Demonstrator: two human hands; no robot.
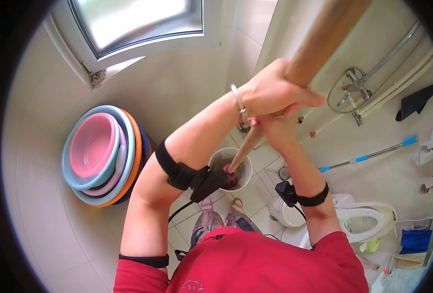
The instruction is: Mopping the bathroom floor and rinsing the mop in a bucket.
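Note:
A thick wooden pole [322, 40] slants from the upper right down into a white bucket [248, 179] on the floor. At its lower end is a dark red, wet-looking mop head [231, 177], partly hidden by the black device on my left forearm. My left hand [275, 88], below a silver bangle, wraps around the pole. My right hand [280, 128] grips it just beneath, partly covered by the left and slightly blurred.
Stacked plastic basins [93, 144] stand at the left by the tiled wall. A toilet [361, 221], a lidded white bucket [289, 212] and a blue-and-silver pole [366, 155] are at the right. Above them is a shower mixer [357, 86]. A window [139, 22] is at the upper left.

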